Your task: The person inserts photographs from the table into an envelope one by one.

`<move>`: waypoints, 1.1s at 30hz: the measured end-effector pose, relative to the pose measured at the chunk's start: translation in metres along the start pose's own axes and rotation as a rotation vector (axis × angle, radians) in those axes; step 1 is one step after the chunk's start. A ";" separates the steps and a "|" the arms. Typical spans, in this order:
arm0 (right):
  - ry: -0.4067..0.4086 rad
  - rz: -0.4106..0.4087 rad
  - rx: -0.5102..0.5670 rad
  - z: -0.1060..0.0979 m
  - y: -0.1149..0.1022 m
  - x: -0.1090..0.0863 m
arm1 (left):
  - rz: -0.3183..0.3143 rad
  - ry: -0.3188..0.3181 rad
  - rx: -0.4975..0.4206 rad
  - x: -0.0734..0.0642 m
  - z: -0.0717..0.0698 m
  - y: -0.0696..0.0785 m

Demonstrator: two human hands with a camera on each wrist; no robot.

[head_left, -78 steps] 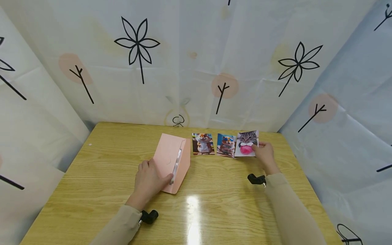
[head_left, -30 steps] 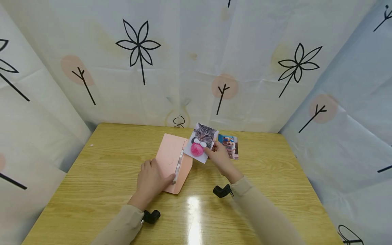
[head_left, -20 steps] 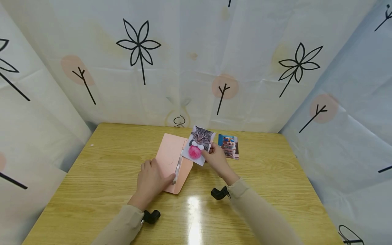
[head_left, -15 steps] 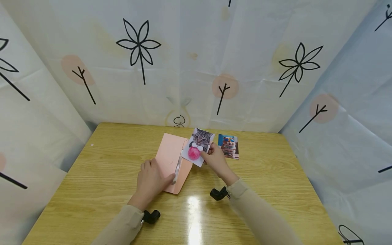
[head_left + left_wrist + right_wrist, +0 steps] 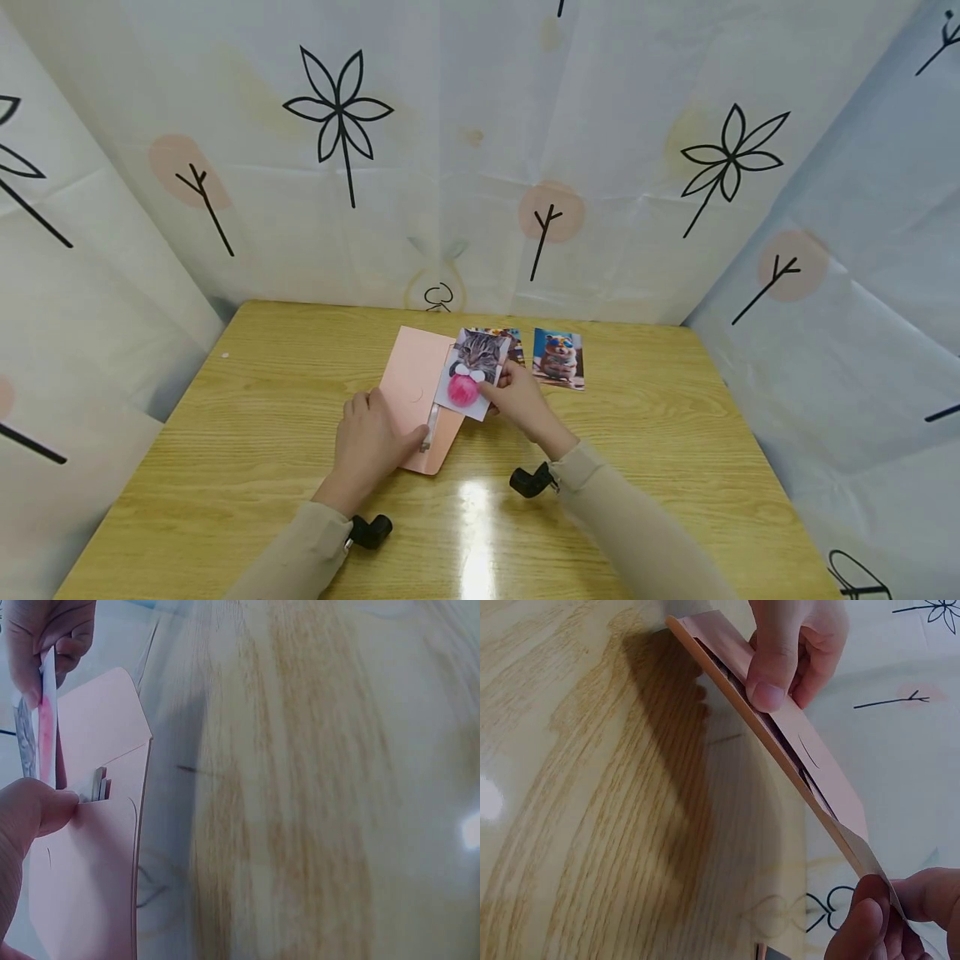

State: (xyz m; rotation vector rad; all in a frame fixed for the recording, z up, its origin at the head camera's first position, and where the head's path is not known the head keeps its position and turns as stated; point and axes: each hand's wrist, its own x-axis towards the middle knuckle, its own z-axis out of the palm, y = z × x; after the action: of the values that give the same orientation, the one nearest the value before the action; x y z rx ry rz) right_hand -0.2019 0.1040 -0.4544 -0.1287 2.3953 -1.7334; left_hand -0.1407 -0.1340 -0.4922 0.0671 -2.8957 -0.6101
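My left hand [image 5: 371, 437] grips a pink envelope [image 5: 408, 367], its thumb lying at the slot. The flap side faces right, and edges of cards [image 5: 99, 784] show inside the slot in the left wrist view. My right hand [image 5: 525, 408] pinches a photo card of a cat with a pink ball [image 5: 463, 390] by its right side. That card overlaps the envelope's slot and flap; whether its edge has entered cannot be told. In the right wrist view the left thumb [image 5: 769, 694] presses the envelope's front near the dark gap.
A photo card of a hamster in sunglasses [image 5: 558, 358] lies on the wooden table [image 5: 645, 400] right of the envelope. Another hamster card [image 5: 516, 342] lies partly hidden behind the cat card. Patterned cloth [image 5: 465, 167] hangs behind the table.
The right hand has carried the cat card leftward from the right of the row, then down onto the envelope's slot. The left hand and envelope have stayed nearly still.
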 end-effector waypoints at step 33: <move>-0.057 -0.029 0.020 0.014 -0.011 -0.015 | -0.012 0.011 0.000 0.000 -0.001 -0.002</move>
State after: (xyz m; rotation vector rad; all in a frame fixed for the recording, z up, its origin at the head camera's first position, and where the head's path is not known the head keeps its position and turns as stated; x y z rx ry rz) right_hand -0.1852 0.0902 -0.4472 -0.2084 2.3467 -1.7413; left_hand -0.1409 -0.1361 -0.4917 0.0868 -2.8868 -0.6103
